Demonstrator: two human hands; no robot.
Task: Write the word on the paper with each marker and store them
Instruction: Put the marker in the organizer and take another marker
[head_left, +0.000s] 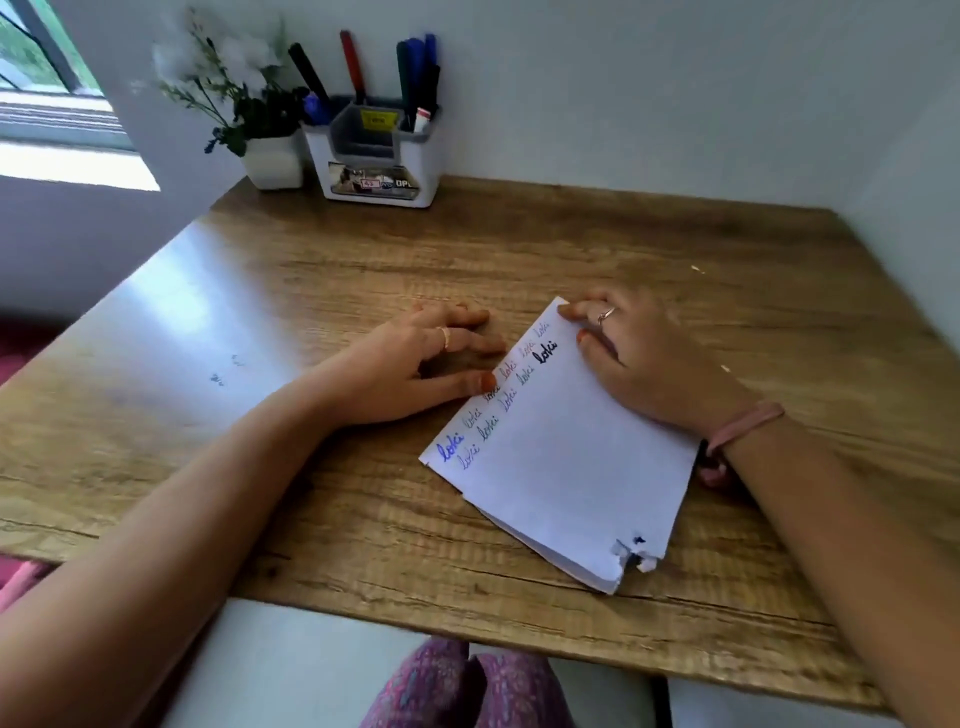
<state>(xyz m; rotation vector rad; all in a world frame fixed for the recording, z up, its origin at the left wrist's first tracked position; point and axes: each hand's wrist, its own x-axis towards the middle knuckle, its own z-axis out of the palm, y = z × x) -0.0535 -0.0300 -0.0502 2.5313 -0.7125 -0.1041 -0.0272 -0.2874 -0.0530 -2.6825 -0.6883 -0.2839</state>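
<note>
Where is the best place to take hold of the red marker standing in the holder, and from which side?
Probably pinch the exposed upper barrel of the red marker from above. It stands nearly upright in the white desk organizer, with only its top part showing and free space around it.

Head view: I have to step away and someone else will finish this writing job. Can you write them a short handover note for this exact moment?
Left hand: open, resting on the brown wooden table, thumb touching the left edge of the white paper sheet stack; holds no marker.
Right hand: open, fingers flat on the stack's top right part, steadying it.
Markers: black, red, blue and dark ones stand in the white and grey desk organizer at the wall.
Done: two rows of one handwritten word in blue, red and black.
Left: no marker lies on the table, so probably nothing; check that each was used.
</note>
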